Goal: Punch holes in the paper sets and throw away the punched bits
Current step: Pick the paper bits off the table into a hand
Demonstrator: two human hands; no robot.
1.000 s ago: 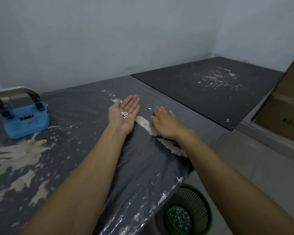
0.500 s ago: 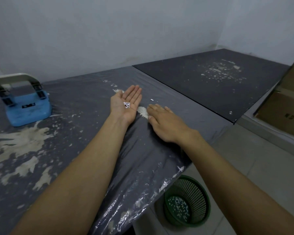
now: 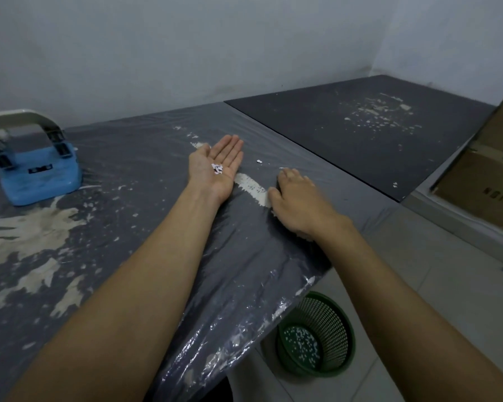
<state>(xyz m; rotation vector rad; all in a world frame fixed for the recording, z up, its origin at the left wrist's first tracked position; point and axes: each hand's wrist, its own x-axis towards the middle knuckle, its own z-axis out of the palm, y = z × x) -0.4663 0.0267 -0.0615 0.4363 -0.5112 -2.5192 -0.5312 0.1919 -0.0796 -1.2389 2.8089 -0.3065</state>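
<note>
My left hand [image 3: 217, 166] lies palm up on the plastic-covered table [image 3: 134, 227], fingers straight, with a small pile of punched paper bits [image 3: 217, 168] in the palm. To its right, my right hand [image 3: 295, 198] rests palm down on the table with its fingers curled onto the surface. One loose white bit [image 3: 259, 161] lies on the table between the two hands. The blue hole punch [image 3: 34, 166] with a grey handle stands at the far left. No paper sets are in view.
A green mesh basket [image 3: 317, 335] holding punched bits stands on the tiled floor below the table's near right corner. A second dark table [image 3: 360, 134] adjoins at the right. A cardboard box [image 3: 482, 175] sits at the far right. White walls close the back.
My right hand has slid to the right and slightly nearer along the table, away from my left hand. The left hand keeps its bits. The camera has shifted a little.
</note>
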